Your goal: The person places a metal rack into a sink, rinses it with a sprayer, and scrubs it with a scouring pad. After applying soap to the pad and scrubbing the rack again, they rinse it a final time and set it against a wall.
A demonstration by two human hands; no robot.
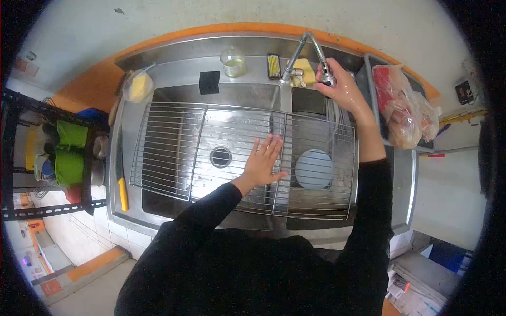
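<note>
A large metal wire rack [198,150] lies across the double sink [276,94], covering much of both basins. My left hand [263,159] rests on the rack near its middle, fingers spread. At the right basin, my right hand [341,87] is wrapped round the end of the faucet [318,48], where the curved spout points down. Water streams from it through the rack's right part. Beneath the rack, a pale blue round dish [313,168] sits in the right basin. The left basin's drain [220,157] shows between the wires.
Along the back ledge are a glass jar [233,62], a black cloth or pad [209,82] and a yellow sponge [301,72]. A yellow-handled knife [123,195] lies on the left edge. Plastic-bagged food [403,108] fills a grey tray at right. A bowl [138,87] stands back left.
</note>
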